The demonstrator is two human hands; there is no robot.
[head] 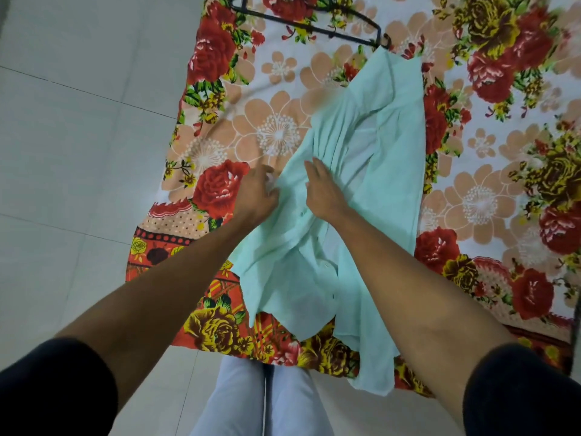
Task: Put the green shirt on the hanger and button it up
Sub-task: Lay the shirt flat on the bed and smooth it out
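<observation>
A pale green shirt (386,171) lies crumpled on the flowered bedsheet (490,190), stretching from the near edge of the bed toward the far side. My left hand (256,193) pinches the shirt's left edge against the sheet. My right hand (323,188) rests palm down on the bunched cloth in the middle, fingers pressed into its folds. A black hanger (317,22) lies flat on the sheet beyond the shirt, its near end touching or just past the shirt's far tip.
The bed's left edge borders a pale tiled floor (78,136). My legs in light trousers (261,401) stand against the bed's near edge, where the shirt hangs over a little.
</observation>
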